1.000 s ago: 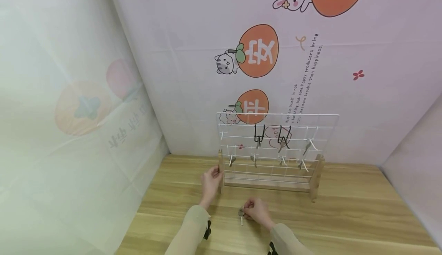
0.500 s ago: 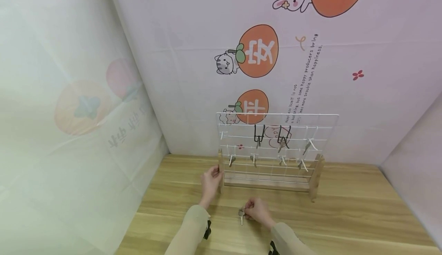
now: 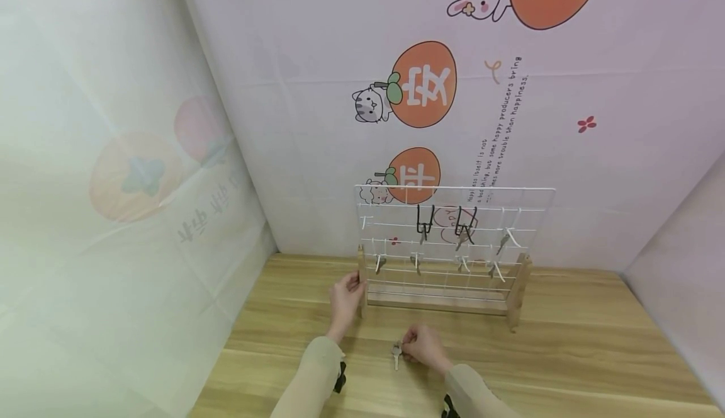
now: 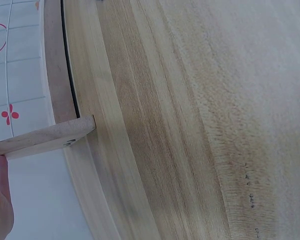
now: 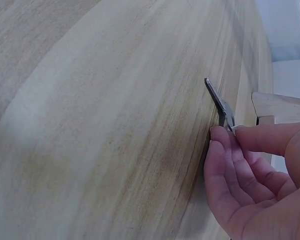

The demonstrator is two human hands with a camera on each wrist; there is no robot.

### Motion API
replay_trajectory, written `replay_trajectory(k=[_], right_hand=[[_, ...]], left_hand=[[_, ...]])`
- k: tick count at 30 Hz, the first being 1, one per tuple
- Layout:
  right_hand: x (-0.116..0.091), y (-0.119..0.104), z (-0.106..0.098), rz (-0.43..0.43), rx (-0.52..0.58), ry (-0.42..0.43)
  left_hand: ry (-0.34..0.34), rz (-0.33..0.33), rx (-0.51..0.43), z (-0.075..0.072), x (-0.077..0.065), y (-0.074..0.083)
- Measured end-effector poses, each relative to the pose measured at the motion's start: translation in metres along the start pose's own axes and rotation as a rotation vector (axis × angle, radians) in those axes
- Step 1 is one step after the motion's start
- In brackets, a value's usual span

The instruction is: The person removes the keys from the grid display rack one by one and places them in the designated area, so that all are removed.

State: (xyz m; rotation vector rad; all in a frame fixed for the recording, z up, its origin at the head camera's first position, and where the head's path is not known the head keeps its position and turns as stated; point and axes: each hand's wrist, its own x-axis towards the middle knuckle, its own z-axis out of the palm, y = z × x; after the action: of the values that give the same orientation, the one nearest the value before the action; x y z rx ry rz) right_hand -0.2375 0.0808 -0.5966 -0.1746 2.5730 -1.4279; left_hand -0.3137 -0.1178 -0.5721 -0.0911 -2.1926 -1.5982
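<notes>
My right hand (image 3: 421, 346) pinches a small silver key (image 3: 396, 356) by its head, between thumb and fingertips. In the right wrist view the key (image 5: 216, 97) sticks out past the fingertips, its blade pointing away from the hand, close over the wooden table. My left hand (image 3: 344, 297) holds the left wooden post (image 3: 364, 306) of a white wire grid rack (image 3: 442, 187). The left wrist view shows its fingers at the edge of that post (image 4: 55, 136). Several keys hang from the rack's hooks; a white hook (image 3: 367, 220) at upper left carries none.
Two black hooks (image 3: 425, 220) and several white ones stick out from the grid. The right wooden post (image 3: 518, 298) stands on the wood-grain table (image 3: 595, 342). Behind the rack is a printed cloth wall (image 3: 306, 153), with more cloth at both sides.
My right hand has shifted very slightly to the right, and more of the key's head shows beside the fingertips. The left hand and the rack have stayed in place.
</notes>
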Motion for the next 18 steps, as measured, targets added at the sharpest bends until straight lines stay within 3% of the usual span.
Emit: replay_trajectory(k=[18], right_hand=[[-0.0031, -0.0028, -0.0039, -0.005, -0.044, -0.010]], left_hand=[[0.000, -0.040, -0.007, 0.0002, 0.0002, 0.0008]])
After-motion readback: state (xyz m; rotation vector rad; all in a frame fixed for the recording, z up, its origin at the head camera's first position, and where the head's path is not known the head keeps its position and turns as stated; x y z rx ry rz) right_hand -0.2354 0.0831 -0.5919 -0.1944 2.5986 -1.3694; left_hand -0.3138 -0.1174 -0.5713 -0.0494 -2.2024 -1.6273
